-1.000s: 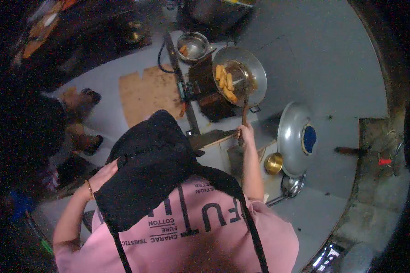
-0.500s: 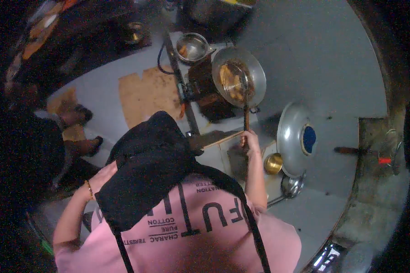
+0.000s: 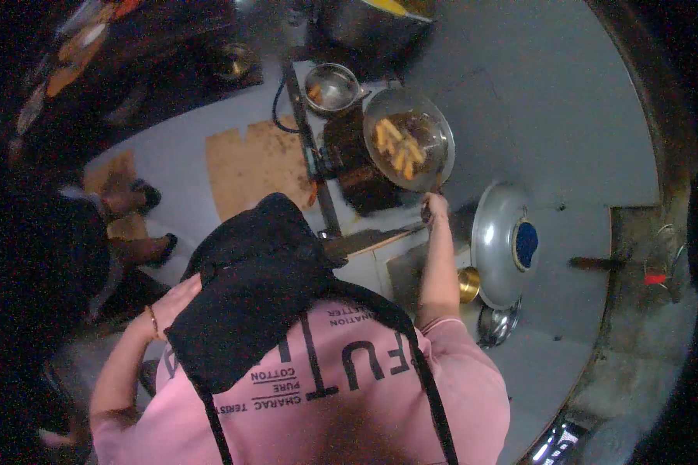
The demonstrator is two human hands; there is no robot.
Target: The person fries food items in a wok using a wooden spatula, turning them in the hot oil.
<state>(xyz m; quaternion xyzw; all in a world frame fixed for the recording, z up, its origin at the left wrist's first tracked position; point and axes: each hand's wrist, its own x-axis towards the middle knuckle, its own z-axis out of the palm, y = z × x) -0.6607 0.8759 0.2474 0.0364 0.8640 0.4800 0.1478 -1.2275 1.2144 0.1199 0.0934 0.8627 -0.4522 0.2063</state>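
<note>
Right hand (image 3: pixel 434 208), grip closed around a utensil handle (image 3: pixel 440 186), beside a wok (image 3: pixel 395 99) of golden sticks (image 3: pixel 390 130), left hand (image 3: pixel 180 301) against black apron (image 3: pixel 264 267), its grip unclear.

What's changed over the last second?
The right hand moved forward and slightly right, closer to the wok. The fried sticks shifted from the wok's left side toward its middle. No new grasp or release: the right hand still grips the handle. Unchanged: the left hand at the black apron, and the metal bowl.

Dim, grainy, fisheye-warped — dark corners, soft detail
</note>
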